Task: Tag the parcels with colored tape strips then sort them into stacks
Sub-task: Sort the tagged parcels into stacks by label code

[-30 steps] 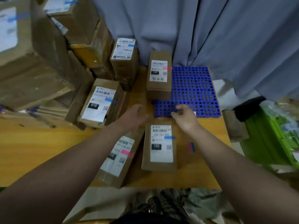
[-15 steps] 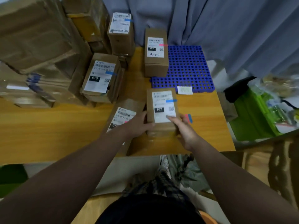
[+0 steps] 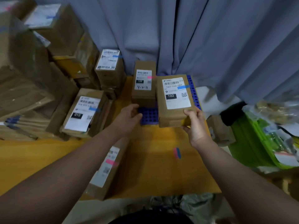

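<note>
Well, yellow table [image 3: 153,175], grey curtain [image 3: 226,46] behind (right hand [image 3: 196,126] grips parcel [image 3: 175,101], left hand [image 3: 129,117] relaxed)

A grey curtain [image 3: 226,38] hangs behind the wooden table [image 3: 32,159], a green container [image 3: 247,143] beside it.

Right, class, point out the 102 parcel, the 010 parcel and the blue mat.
102 parcel [image 3: 176,94], head view, on its white label.
010 parcel [image 3: 80,113], head view, on its white label.
blue mat [image 3: 149,116], head view, on its holed near edge.
</note>
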`<state>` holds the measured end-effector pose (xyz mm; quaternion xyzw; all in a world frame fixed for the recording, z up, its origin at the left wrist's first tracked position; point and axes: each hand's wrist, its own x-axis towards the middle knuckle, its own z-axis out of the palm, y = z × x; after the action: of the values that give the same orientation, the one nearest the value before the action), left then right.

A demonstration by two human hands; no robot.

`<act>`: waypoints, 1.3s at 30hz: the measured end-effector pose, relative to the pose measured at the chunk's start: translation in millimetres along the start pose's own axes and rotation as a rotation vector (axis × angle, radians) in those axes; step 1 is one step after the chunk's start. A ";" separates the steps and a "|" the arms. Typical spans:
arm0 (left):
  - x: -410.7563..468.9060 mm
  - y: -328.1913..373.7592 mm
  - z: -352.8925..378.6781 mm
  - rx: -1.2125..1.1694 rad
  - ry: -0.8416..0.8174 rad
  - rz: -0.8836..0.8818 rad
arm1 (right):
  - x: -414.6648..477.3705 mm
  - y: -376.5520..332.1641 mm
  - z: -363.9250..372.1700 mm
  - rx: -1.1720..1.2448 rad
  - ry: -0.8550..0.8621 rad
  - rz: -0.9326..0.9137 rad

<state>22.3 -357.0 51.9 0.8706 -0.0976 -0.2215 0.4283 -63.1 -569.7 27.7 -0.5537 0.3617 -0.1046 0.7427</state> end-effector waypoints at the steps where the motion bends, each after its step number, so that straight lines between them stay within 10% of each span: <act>1: 10.9 4.3 -0.1 0.042 0.017 -0.014 | 12.1 -5.0 2.5 -0.018 0.010 -0.003; 28: 143.2 24.0 9.6 0.416 0.063 -0.170 | 148.1 -28.9 43.4 0.042 0.087 -0.030; 39: 102.1 61.1 -28.1 -0.611 0.139 -0.072 | 98.3 -52.8 107.8 0.033 -0.446 -0.179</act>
<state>126.8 -411.5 84.2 0.7177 0.0340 -0.1957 0.6674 90.6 -563.1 47.2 -0.5806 0.1362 -0.0510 0.8011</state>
